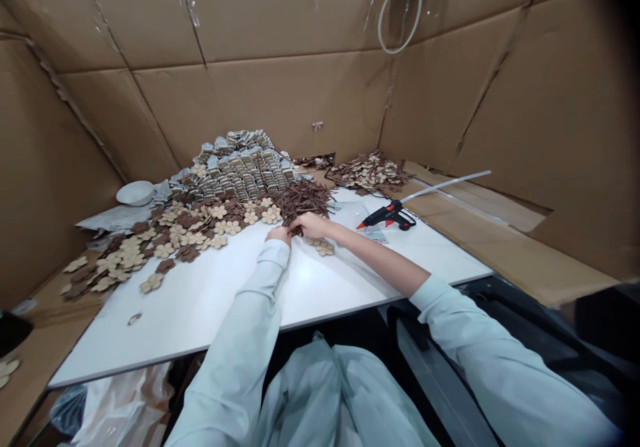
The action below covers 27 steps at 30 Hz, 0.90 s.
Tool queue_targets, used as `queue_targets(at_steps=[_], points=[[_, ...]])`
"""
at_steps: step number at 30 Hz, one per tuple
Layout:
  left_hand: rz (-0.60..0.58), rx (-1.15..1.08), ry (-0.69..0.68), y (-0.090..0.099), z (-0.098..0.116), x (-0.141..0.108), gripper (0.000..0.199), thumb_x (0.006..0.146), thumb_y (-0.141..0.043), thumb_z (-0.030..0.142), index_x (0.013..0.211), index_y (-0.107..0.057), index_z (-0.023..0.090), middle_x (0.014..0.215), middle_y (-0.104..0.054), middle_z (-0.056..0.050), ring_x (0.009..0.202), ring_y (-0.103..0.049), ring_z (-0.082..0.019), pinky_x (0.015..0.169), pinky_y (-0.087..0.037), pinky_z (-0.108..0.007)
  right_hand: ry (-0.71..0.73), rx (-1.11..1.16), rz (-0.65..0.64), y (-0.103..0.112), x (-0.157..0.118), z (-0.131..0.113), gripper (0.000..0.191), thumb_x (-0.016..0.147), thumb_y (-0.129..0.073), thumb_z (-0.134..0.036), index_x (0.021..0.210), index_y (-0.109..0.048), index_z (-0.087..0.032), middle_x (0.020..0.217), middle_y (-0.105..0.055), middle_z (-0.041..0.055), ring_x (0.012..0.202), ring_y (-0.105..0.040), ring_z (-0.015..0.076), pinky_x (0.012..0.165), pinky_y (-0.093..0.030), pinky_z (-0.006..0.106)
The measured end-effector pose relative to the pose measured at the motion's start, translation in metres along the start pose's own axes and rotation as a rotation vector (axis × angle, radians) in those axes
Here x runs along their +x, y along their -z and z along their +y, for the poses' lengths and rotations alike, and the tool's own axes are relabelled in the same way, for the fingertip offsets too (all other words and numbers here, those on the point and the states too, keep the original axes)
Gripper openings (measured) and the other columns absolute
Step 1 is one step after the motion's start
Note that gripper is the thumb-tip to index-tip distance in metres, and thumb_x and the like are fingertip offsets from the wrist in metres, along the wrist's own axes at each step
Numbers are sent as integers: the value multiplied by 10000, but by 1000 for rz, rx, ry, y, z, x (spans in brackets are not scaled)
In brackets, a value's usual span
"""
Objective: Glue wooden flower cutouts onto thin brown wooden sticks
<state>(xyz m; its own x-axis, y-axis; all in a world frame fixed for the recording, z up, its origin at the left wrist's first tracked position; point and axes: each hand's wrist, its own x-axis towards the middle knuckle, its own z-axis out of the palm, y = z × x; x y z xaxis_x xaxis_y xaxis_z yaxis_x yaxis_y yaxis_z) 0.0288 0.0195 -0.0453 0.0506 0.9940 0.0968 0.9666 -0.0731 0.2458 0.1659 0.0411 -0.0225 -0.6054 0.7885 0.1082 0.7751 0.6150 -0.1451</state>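
My left hand (279, 234) and my right hand (311, 224) meet at the near edge of a heap of thin brown strips (306, 197). The fingers of my right hand are bent down and pinched over some dark brown strips. Close beside them, the left fingers are curled together; what they hold is hidden. Just under my right wrist lies a beige flower cutout (323, 247) on the white board (320, 287). Beige and brown flower cutouts (185, 237) spread in a loose pile to the left of my hands.
Behind the flowers rise stacked small bundled pieces (245, 167). A black hot glue gun (393, 217) with an orange tip and long glue stick lies on the right. More brown and beige cutouts (373, 172) stand behind. A white bowl (135, 193) is far left; cardboard walls (280, 100) enclose the board.
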Motion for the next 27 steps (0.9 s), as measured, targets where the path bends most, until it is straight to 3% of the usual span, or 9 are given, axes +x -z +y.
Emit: queue_targets(at_steps=[3, 8, 11, 15, 19, 23, 25, 27], points=[[-8, 7, 17, 2, 1, -1, 252, 740, -472, 315, 892, -658, 239, 919, -630, -94, 856, -572, -228, 727, -428, -307, -94, -17, 2, -5, -1, 13, 454, 668, -412, -64, 1055, -590, -223, 1052, -609, 31, 971, -538, 162, 812, -386, 227], [36, -105, 94, 5, -2, 0, 210, 675, -557, 342, 830, -671, 256, 909, -642, -56, 861, -567, -214, 726, -432, -292, -271, 0, 79, 6, 1, 34, 466, 660, -411, -50, 1061, -590, -205, 1097, -585, 43, 1013, -520, 183, 848, -378, 243], [78, -242, 165, 9, -7, 2, 221, 629, -605, 387, 796, -677, 261, 869, -653, -20, 858, -568, -193, 748, -430, -268, -255, 87, 92, 14, -5, 36, 470, 660, -389, -26, 1043, -602, -196, 1085, -593, 20, 1001, -527, 155, 863, -368, 211], [138, -379, 257, 13, -12, 3, 288, 693, -537, 407, 862, -669, 215, 865, -658, -40, 878, -567, -192, 788, -418, -275, -203, 196, 169, 24, -26, 31, 433, 675, -368, -24, 994, -623, -168, 1025, -623, 11, 961, -549, 130, 855, -375, 193], [237, -371, 275, 16, -14, 3, 283, 707, -518, 330, 937, -638, 216, 1006, -618, -47, 949, -538, -209, 825, -405, -319, -198, 272, 198, 35, -62, 19, 339, 714, -400, -90, 941, -639, -167, 951, -650, 20, 879, -583, 139, 773, -421, 205], [401, -199, 110, 17, -10, -2, 376, 636, -573, 224, 1012, -591, 231, 1133, -535, -51, 1045, -456, -254, 892, -353, -400, -432, 206, 360, 44, -117, 12, 244, 718, -451, -173, 843, -660, -189, 841, -667, 31, 756, -601, 162, 724, -432, 252], [351, -148, -86, 14, -3, -8, 320, 645, -555, 172, 958, -610, 208, 1051, -568, -69, 1008, -470, -245, 880, -365, -388, -689, 218, 362, 46, -148, 19, 197, 693, -488, -207, 780, -664, -181, 730, -661, 46, 685, -601, 170, 656, -439, 255], [252, -152, -313, 9, 9, -15, 238, 687, -527, 192, 904, -627, 191, 957, -597, -70, 949, -497, -219, 859, -384, -356, -893, 229, 246, 48, -175, 34, 167, 672, -522, -255, 724, -656, -170, 612, -630, 55, 612, -592, 179, 609, -435, 270]])
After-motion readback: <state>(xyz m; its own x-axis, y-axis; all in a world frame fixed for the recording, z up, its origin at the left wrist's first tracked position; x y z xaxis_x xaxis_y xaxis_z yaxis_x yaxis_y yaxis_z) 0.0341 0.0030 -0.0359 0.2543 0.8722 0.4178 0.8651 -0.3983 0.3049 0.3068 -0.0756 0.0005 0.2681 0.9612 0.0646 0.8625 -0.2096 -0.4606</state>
